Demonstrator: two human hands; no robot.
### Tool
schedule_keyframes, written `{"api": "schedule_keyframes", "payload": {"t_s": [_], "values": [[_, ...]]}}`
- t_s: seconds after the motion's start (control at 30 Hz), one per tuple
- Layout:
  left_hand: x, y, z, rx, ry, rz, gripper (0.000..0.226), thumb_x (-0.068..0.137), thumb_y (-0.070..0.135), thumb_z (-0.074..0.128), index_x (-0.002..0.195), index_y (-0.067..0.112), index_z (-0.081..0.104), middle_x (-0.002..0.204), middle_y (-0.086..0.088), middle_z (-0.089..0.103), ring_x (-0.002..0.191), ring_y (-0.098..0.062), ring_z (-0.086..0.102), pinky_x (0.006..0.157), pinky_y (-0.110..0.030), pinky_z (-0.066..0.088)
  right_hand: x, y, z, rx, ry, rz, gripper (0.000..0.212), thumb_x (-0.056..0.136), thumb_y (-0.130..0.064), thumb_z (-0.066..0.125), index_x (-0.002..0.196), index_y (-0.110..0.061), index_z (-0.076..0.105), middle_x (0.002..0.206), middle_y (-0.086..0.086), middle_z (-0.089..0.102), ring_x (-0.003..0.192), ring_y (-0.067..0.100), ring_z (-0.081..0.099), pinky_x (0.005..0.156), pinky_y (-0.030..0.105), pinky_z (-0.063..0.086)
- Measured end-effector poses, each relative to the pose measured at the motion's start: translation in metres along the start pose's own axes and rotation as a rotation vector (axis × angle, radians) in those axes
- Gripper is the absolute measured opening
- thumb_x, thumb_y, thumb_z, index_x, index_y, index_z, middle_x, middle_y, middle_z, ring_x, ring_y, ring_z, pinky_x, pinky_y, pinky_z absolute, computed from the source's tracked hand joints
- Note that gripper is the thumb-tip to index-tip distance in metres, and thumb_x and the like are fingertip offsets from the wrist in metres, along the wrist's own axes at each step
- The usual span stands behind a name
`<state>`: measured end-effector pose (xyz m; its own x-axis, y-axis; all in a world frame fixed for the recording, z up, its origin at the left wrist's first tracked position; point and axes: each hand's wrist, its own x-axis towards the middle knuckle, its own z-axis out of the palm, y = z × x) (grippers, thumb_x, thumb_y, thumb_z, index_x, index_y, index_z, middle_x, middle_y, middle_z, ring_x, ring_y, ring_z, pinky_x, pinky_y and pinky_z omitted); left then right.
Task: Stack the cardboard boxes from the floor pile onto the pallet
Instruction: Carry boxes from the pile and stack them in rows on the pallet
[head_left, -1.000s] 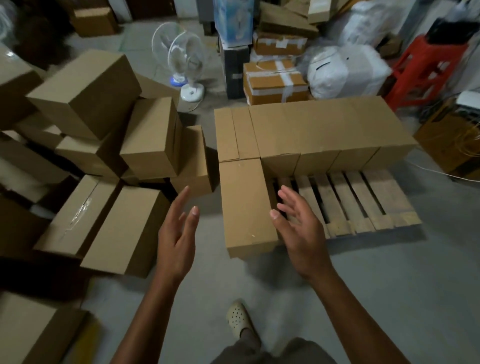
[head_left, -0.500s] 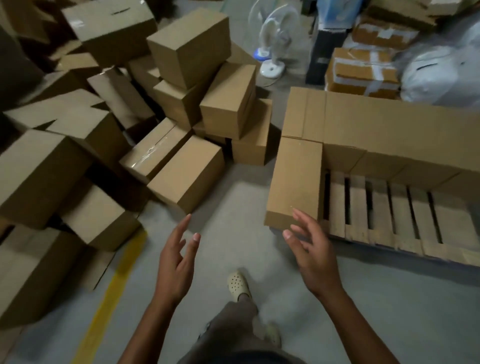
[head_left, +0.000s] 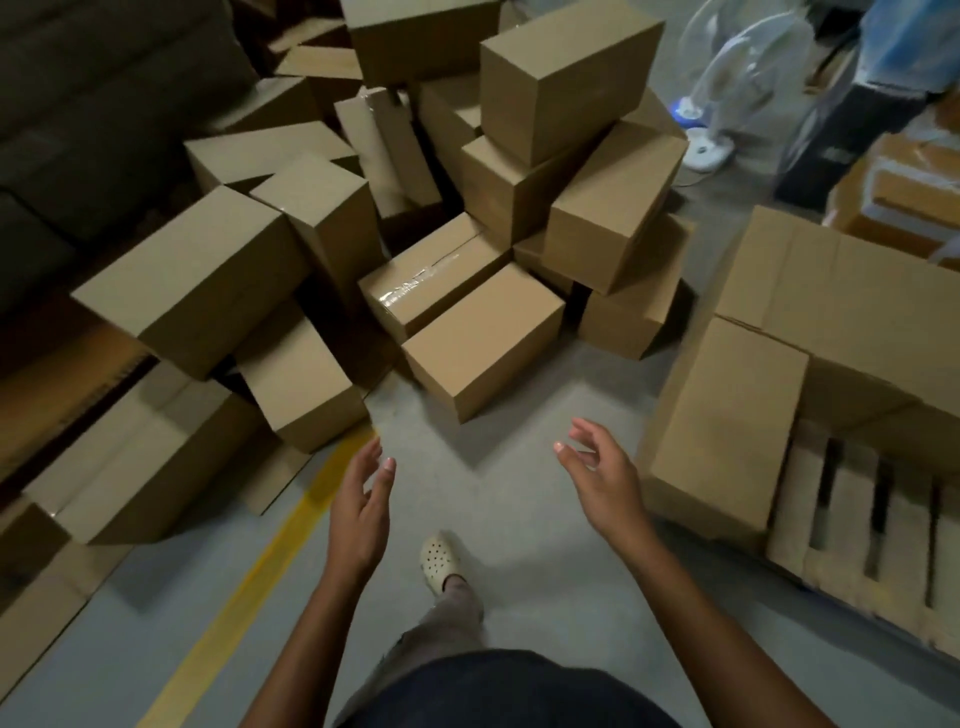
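2 hands, both empty: the left hand (head_left: 362, 512) and right hand (head_left: 602, 483) hover with fingers loosely spread, palms facing each other. Just ahead, between them, sits 1 cardboard box (head_left: 483, 338), fronting a pile (head_left: 566, 78) of more than 10. Right of the right hand, 1 wooden pallet (head_left: 857, 535) carries 1 near box (head_left: 727, 426) and a row (head_left: 852, 312) behind it, count unclear. 1 clog (head_left: 439, 561) shows below the hands.
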<state>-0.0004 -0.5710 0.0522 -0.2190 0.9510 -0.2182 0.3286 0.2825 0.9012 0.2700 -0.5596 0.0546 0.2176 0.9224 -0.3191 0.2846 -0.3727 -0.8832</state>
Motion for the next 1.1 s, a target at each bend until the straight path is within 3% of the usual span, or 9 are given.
{"api": "schedule_keyframes", "payload": {"t_s": [0.17, 0.27, 0.33, 0.5, 0.63, 0.73, 0.83, 0.93, 1.1], "values": [[0.101, -0.005, -0.034, 0.015, -0.04, -0.051, 0.05, 0.105, 0.034, 0.046, 0.149, 0.011, 0.045, 0.147, -0.006, 0.051, 0.129, -0.012, 0.048, 0.101, -0.025, 0.039, 0.082, -0.024, 0.061, -0.046, -0.034, 0.106, 0.045, 0.098, -0.031, 0.064, 0.14, -0.017, 0.053, 0.13, 0.002, 0.06, 0.119, 0.018, 0.058, 0.09, 0.026, 0.043], [0.163, 0.001, -0.043, 0.049, -0.072, -0.062, 0.07, 0.096, 0.063, 0.047, 0.144, 0.011, 0.051, 0.142, -0.006, 0.057, 0.129, -0.019, 0.052, 0.105, -0.033, 0.043, 0.124, -0.036, 0.085, -0.032, -0.028, 0.198, 0.049, 0.098, -0.031, 0.064, 0.143, -0.013, 0.052, 0.138, 0.008, 0.058, 0.126, 0.021, 0.056, 0.094, 0.028, 0.042], [0.203, 0.006, -0.043, 0.051, -0.08, -0.08, 0.079, 0.088, 0.069, 0.043, 0.142, 0.012, 0.053, 0.141, -0.006, 0.057, 0.129, -0.021, 0.052, 0.11, -0.043, 0.042, 0.15, -0.041, 0.096, 0.006, -0.008, 0.248, 0.049, 0.098, -0.032, 0.065, 0.142, -0.013, 0.053, 0.138, 0.008, 0.059, 0.126, 0.022, 0.056, 0.097, 0.031, 0.044], [0.304, 0.015, -0.022, -0.019, -0.128, -0.173, 0.056, 0.098, 0.058, 0.044, 0.135, 0.017, 0.056, 0.134, -0.005, 0.058, 0.125, -0.025, 0.053, 0.11, -0.051, 0.042, 0.226, -0.046, 0.117, 0.093, 0.046, 0.362, 0.047, 0.096, -0.038, 0.066, 0.137, -0.019, 0.056, 0.129, 0.008, 0.064, 0.111, 0.022, 0.063, 0.1, 0.049, 0.052], [0.376, 0.017, 0.006, -0.077, -0.151, -0.302, 0.041, 0.106, 0.045, 0.037, 0.13, 0.017, 0.055, 0.122, -0.003, 0.059, 0.118, -0.026, 0.053, 0.098, -0.043, 0.043, 0.292, -0.042, 0.127, 0.208, 0.081, 0.477, 0.046, 0.098, -0.034, 0.064, 0.138, -0.015, 0.054, 0.125, 0.006, 0.062, 0.095, 0.016, 0.065, 0.09, 0.043, 0.056], [0.426, 0.009, 0.028, -0.155, -0.167, -0.479, 0.057, 0.106, 0.052, 0.032, 0.139, 0.01, 0.052, 0.131, -0.009, 0.057, 0.122, -0.028, 0.052, 0.096, -0.044, 0.043, 0.34, -0.026, 0.135, 0.318, 0.12, 0.596, 0.046, 0.1, -0.034, 0.061, 0.139, -0.012, 0.053, 0.122, 0.008, 0.063, 0.098, 0.022, 0.065, 0.074, 0.036, 0.054], [0.476, -0.01, 0.049, -0.203, -0.174, -0.601, 0.066, 0.104, 0.059, 0.029, 0.142, 0.009, 0.05, 0.138, -0.013, 0.054, 0.129, -0.032, 0.049, 0.099, -0.047, 0.042, 0.383, -0.005, 0.144, 0.38, 0.149, 0.688, 0.037, 0.102, -0.035, 0.057, 0.131, -0.012, 0.057, 0.111, 0.01, 0.064, 0.099, 0.031, 0.064, 0.077, 0.039, 0.052], [0.525, -0.034, 0.075, -0.176, -0.201, -0.63, 0.069, 0.103, 0.062, 0.027, 0.142, 0.011, 0.051, 0.142, -0.014, 0.052, 0.133, -0.033, 0.047, 0.106, -0.05, 0.039, 0.422, 0.02, 0.155, 0.395, 0.151, 0.75, 0.025, 0.103, -0.036, 0.055, 0.119, -0.017, 0.057, 0.111, 0.01, 0.063, 0.104, 0.034, 0.064, 0.085, 0.043, 0.053], [0.602, -0.105, 0.127, -0.006, -0.264, -0.564, 0.063, 0.104, 0.057, 0.029, 0.133, 0.009, 0.057, 0.136, -0.013, 0.057, 0.128, -0.031, 0.051, 0.105, -0.045, 0.04, 0.485, 0.084, 0.194, 0.314, 0.134, 0.797, 0.016, 0.103, -0.036, 0.053, 0.102, -0.02, 0.058, 0.094, 0.004, 0.061, 0.093, 0.027, 0.062, 0.088, 0.047, 0.055]]}}
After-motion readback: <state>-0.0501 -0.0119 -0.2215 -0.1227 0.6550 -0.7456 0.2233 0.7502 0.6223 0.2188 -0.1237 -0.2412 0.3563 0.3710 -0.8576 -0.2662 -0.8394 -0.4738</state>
